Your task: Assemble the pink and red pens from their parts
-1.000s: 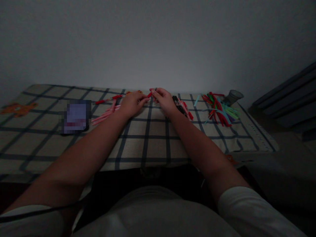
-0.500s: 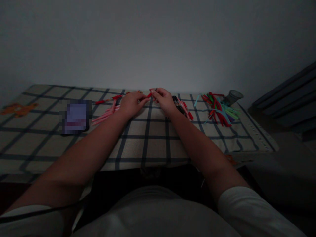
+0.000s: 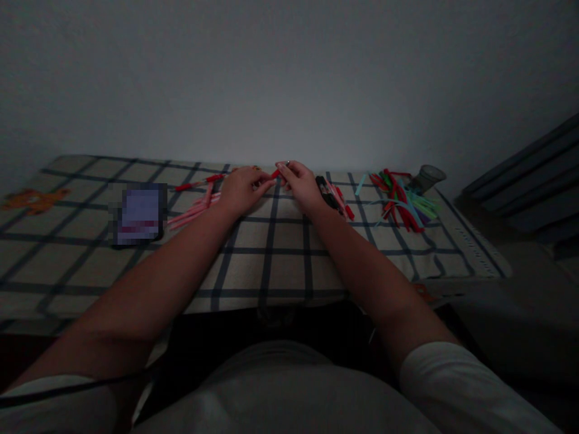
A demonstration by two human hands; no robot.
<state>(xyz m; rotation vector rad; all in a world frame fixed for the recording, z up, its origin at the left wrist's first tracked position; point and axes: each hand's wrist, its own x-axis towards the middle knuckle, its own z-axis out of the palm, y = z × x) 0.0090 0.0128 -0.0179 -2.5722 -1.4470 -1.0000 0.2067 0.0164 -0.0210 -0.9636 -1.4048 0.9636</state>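
Red piece [image 3: 275, 173] held; grey cup [image 3: 426, 179], contents unclear

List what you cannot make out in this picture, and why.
In the head view:
Red piece: full shape, hidden by left hand and right hand.
Pink strips: some ends, behind left hand.
Purple object: details, pixelated.
Checked cloth: left end, cut by picture edge.

Red piece [image 3: 275, 173], cream-and-blue checked tablecloth [image 3: 289, 268]

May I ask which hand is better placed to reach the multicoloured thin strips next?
Probably the right hand, nearer the multicoloured thin strips; the left hand is farther, and both hold a small red piece.
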